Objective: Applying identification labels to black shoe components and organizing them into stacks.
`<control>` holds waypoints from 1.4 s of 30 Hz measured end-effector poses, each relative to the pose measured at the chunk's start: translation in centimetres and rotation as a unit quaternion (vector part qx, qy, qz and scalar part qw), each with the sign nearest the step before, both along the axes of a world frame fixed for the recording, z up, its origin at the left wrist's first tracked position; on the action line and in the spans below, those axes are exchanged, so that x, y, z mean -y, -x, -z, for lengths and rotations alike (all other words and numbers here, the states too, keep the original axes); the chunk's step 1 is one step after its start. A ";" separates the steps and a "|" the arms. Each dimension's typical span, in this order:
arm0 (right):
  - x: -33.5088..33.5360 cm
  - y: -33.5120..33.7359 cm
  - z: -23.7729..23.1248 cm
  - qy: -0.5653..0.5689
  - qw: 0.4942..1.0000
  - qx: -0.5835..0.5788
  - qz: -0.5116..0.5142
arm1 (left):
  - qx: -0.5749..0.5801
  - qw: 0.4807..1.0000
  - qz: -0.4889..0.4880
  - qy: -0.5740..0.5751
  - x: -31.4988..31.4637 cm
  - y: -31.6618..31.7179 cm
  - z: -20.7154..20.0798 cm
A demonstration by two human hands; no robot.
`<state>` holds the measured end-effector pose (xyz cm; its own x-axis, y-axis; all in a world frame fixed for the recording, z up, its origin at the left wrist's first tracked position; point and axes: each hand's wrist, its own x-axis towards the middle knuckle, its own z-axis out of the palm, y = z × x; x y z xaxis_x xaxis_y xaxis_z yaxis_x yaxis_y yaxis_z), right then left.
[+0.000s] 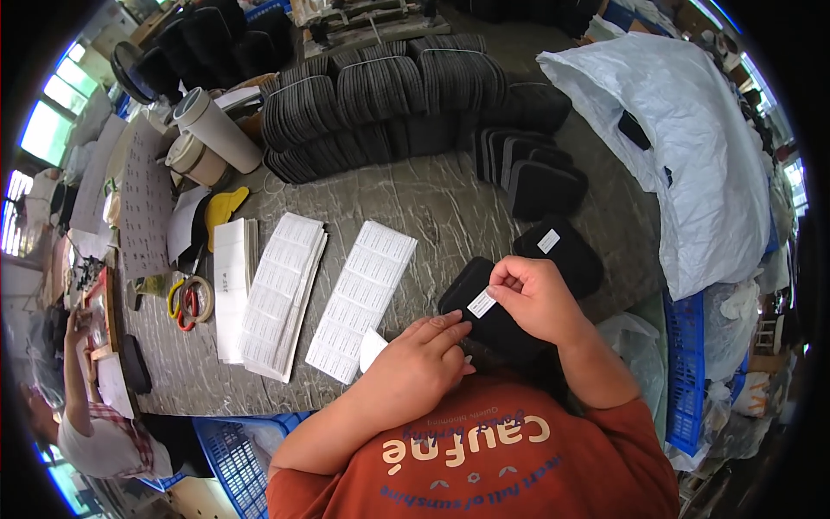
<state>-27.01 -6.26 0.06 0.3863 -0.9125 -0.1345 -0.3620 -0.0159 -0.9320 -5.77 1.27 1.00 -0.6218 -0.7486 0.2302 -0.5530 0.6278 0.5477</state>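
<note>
Close to my body lies a black, round-cornered fabric pad with a small white label on its surface. My right hand pinches the label's right end between thumb and fingertips. My left hand is beside the pad's left edge, its fingertips touching it. From under that hand a piece of white label paper sticks out, and a bit of white shows by the thumb; the palm is hidden. To the right, partly behind my right hand, another black pad bears a white label.
Label sheets lie left of my hands, with thicker stacks beyond. Scissors, a tape roll and tumblers stand farther left. Bundled black pads line the back. A white sack occupies the right. Another person works at far left.
</note>
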 end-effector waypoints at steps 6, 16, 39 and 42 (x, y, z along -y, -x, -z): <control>0.0 -0.2 0.2 0.001 1.000 -0.005 -0.002 | -0.001 1.000 0.006 0.001 0.1 0.0 0.1; -0.1 -0.1 0.5 0.035 0.999 -0.029 -0.005 | 0.035 0.999 0.014 0.030 0.5 0.8 0.3; 0.1 -0.1 1.4 0.276 0.951 -0.122 0.071 | 0.067 0.998 0.016 -0.010 1.2 0.9 0.0; 1.2 1.4 0.7 0.152 0.984 -0.068 0.061 | 0.021 1.000 0.004 0.006 0.8 0.4 0.6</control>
<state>-28.44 -7.45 -0.65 0.2693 -0.9568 0.1092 -0.4997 -0.2357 -0.8335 -6.20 0.51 0.44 -0.6369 -0.7408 0.2136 -0.5699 0.6389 0.5167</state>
